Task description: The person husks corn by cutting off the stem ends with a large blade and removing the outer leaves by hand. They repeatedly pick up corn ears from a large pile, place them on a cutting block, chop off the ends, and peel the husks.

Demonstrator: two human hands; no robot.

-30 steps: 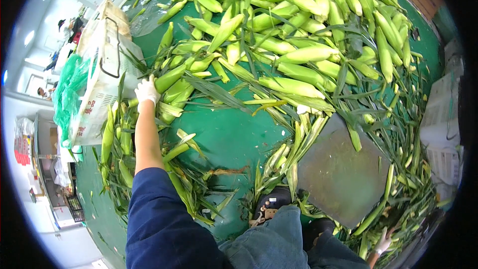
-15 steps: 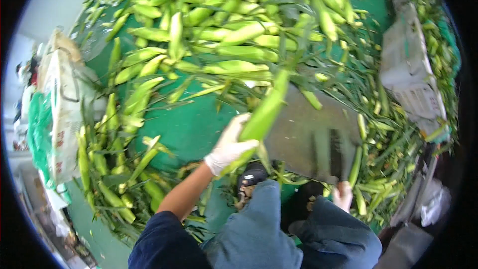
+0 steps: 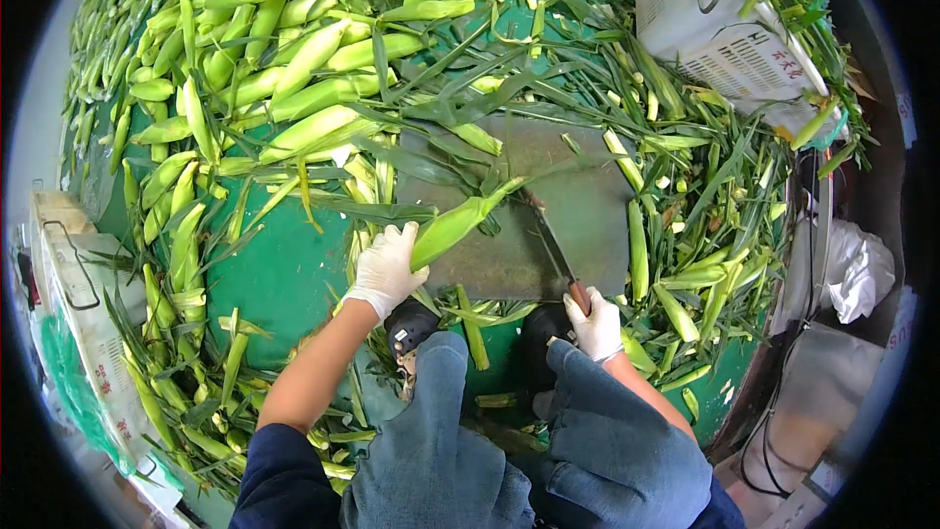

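In its white glove my left hand (image 3: 385, 269) is closed around the base of a green-husked ear of corn (image 3: 453, 231). The ear points up to the right, its tip near the knife's end. My gloved right hand (image 3: 595, 328) grips the brown handle of a knife (image 3: 554, 250). Its dark blade slants up and to the left above a grey board (image 3: 592, 240); whether it touches the ear cannot be made out. Cut leaves and a green husk piece (image 3: 478, 137) lie at the board's far edge.
A large heap of corn ears (image 3: 308, 59) spreads across the green floor at the far left. Trimmed leaves and stalks (image 3: 725, 196) pile up on the right. White crates (image 3: 720, 29) stand at the far right and left. My shoes (image 3: 411, 325) are close to the board.
The view has shifted, so the heap now sits further left. The corn in my left hand has tilted lower toward the board. The knife, blurred before, now shows clearly over the board.
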